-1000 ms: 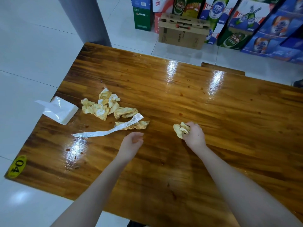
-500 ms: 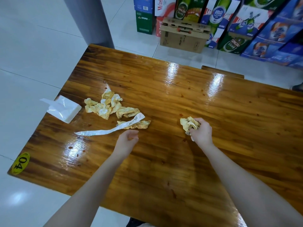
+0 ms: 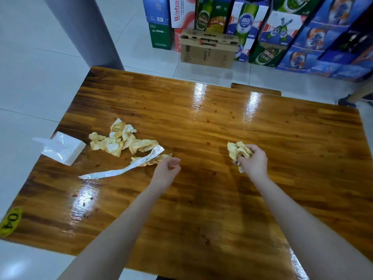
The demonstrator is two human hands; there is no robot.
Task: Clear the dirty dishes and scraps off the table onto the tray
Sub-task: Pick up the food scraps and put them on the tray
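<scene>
**A:** The right hand (image 3: 253, 161), centre right of the frame, has its fingers curled tight round a wad of stained napkins (image 3: 238, 151). They're bunched small, I'd say so that one fist can carry the lot.

**B:** And the left hand (image 3: 166, 171)?

**A:** It's just left of centre, with the fingers loosely curled and nothing in them as far as I can see. It hovers right beside the near end of a crumpled napkin scrap (image 3: 150, 162), and a long paper strip (image 3: 113, 173) lies across that scrap.

**B:** So one hand stores and the other gathers?

**A:** That's my reading. The scrap is the closest piece, so it looks like the next grab. The bigger napkin pile (image 3: 119, 141) lies further out at the middle left, near a white tissue pack (image 3: 64, 148) that overhangs the edge of the table (image 3: 222, 209).

**B:** Where's the tray?

**A:** It's nowhere in view, so I can't tell which way the load has to go. What shows for clearing is paper, plus reddish specks dotted on the glossy wood.

**B:** Any risks?

**A:** The strip is thin and lies flat on the wood — it could be fiddly to pinch up.
</scene>
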